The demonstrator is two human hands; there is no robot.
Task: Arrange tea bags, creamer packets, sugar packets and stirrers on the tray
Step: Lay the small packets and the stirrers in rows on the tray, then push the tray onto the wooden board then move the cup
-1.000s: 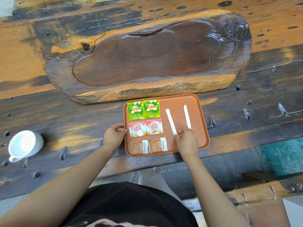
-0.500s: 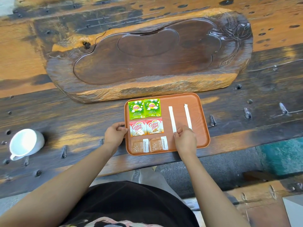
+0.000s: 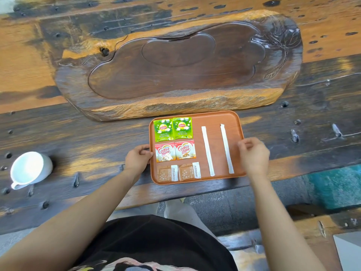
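Note:
An orange-brown tray [image 3: 214, 118] lies near the table's front edge. On its left half are three rows: two green Lipton tea bags [image 3: 172, 129] at the back, two Coffee-mate creamer packets [image 3: 175, 151] in the middle, two brown sugar packets [image 3: 178, 172] at the front. Two white paper-wrapped stirrers [image 3: 207, 150] [image 3: 226, 148] lie lengthwise and parallel on the right half. My left hand [image 3: 136, 160] grips the tray's left rim, thumb on top. My right hand [image 3: 254, 156] is blurred over the right rim with curled fingers, and I cannot tell whether it grips the rim.
A large carved dark wooden tea board [image 3: 175, 65] lies just behind the tray. A white cup [image 3: 29, 169] lies on its side at the far left of the rough plank table. The table's front edge runs just below the tray, with floor beyond it.
My right hand has left the stirrers and moved right to the tray's right rim. Both stirrers now lie uncovered and straight. My left hand stays on the left rim.

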